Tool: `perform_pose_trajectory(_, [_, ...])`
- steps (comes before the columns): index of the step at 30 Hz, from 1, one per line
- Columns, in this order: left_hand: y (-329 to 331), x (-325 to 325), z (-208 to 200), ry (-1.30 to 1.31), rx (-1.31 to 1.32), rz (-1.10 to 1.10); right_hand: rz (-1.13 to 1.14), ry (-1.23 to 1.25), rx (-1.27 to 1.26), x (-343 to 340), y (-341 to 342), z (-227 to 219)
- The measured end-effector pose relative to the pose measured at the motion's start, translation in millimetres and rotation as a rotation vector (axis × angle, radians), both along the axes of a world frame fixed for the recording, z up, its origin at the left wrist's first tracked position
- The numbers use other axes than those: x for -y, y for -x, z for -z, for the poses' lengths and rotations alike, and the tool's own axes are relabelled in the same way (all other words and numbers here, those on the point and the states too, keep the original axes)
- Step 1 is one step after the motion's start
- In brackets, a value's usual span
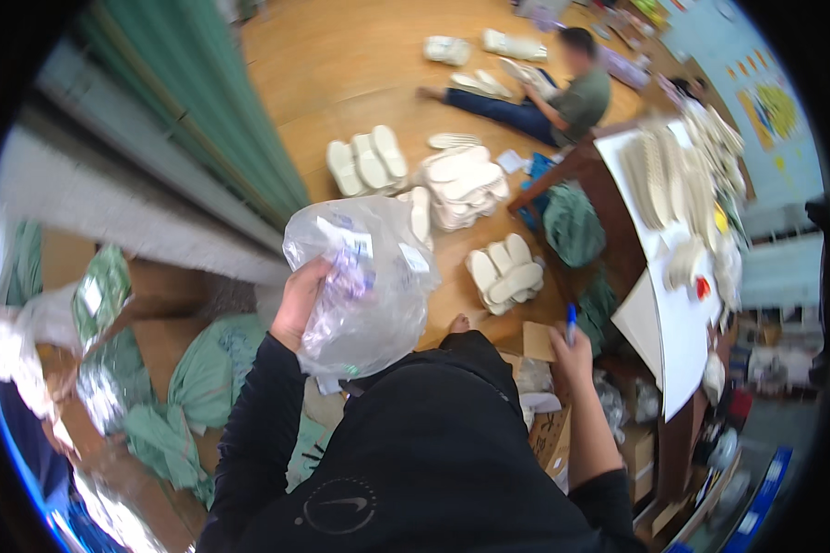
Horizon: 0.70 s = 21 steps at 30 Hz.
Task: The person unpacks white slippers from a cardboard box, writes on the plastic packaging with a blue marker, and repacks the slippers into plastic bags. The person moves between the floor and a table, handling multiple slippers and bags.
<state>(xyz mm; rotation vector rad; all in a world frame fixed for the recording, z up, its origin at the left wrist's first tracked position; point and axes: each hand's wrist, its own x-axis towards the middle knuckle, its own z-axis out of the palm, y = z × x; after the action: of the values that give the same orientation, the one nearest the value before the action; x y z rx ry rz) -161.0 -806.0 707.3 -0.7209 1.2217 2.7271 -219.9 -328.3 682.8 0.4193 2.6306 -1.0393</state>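
My left hand (299,302) is closed on a large clear plastic bag (383,309), held up in front of my body. White labels show on the bag, and something purplish is bunched near my fingers; what it is I cannot make out. Lower right, my right hand (576,358) grips a blue pen (571,321) that points upward. Beside those fingers is a small brown cardboard piece (537,341); whether the hand touches it I cannot tell. Past the bag, cream shoe soles (464,180) lie stacked on the wooden floor.
Another person (576,97) sits on the floor at the back, holding soles. A table (641,318) with white sheets and more soles stands at right. Green sacks (207,369) and cardboard boxes crowd the left. A further sole pile (505,274) lies ahead of my feet.
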Motion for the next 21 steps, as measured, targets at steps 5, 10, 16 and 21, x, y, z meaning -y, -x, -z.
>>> perform_pose_trajectory(5, [62, -57, -42, 0.067, -0.054, 0.828, -0.244, 0.515, -0.255, 100, 66, -77])
perform_pose_trajectory(10, [110, -102, -87, 0.067, -0.26, 1.142, -0.587, 0.324, 0.083, 121, 93, -107])
perform_pose_trajectory(16, [158, -148, -71, 0.729, -0.263, 1.146, 0.257, 0.498, -0.249, -29, 88, -109])
perform_pose_trajectory(21, [229, -265, -38, 0.851, -0.387, 1.09, 0.349, -0.067, -0.148, -174, 91, -125])
